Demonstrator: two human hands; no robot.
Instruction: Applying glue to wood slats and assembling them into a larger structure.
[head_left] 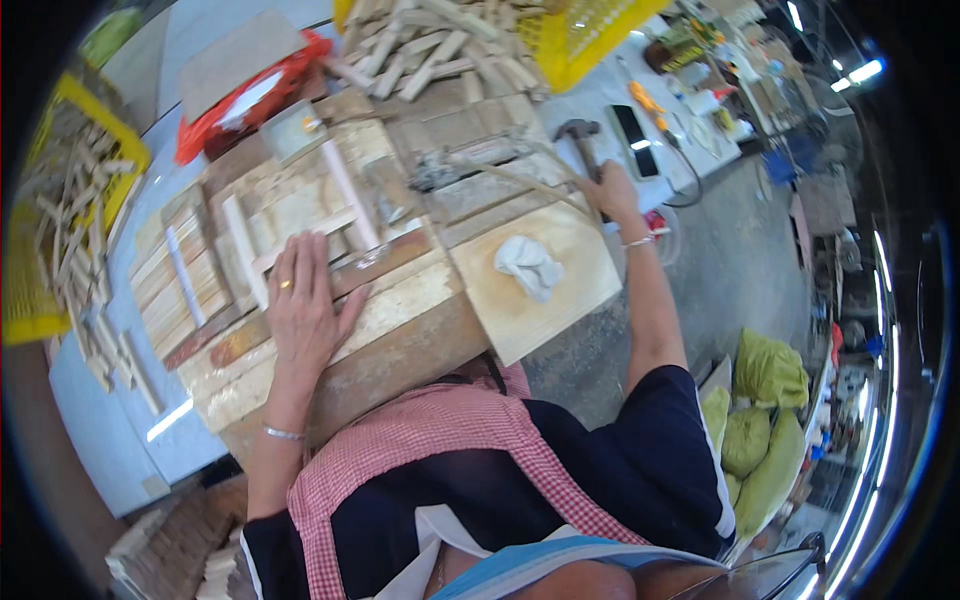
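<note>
**Ana:** Head view has the left hand (303, 300) lying flat, fingers spread, grip released, pressing on the wooden frame (300, 215) of pale slats that sits on the worn workboard (400, 330) at the middle of the table (120, 440).

**Ben:** And the right hand (610, 190)?

**Ana:** Out at the far right, grip clenched round the handle of a hammer (580, 135), well apart from the frame. A crumpled white cloth (530, 265) lies on the plywood sheet (560, 290) between them.

**Ben:** What might go wrong?

**Ana:** My guess: fingers so near the slats could get struck if the hammer came down there, and the loose frame could skid under a flat palm.

**Ben:** Anything unclear?

**Ana:** The hammer handle is mostly hidden by the fist. The yellow crates (590, 30) of wood sticks (440, 45) are cut off at the rim, and the metal tool (440, 165) beyond the frame is too blurred to name.
</note>
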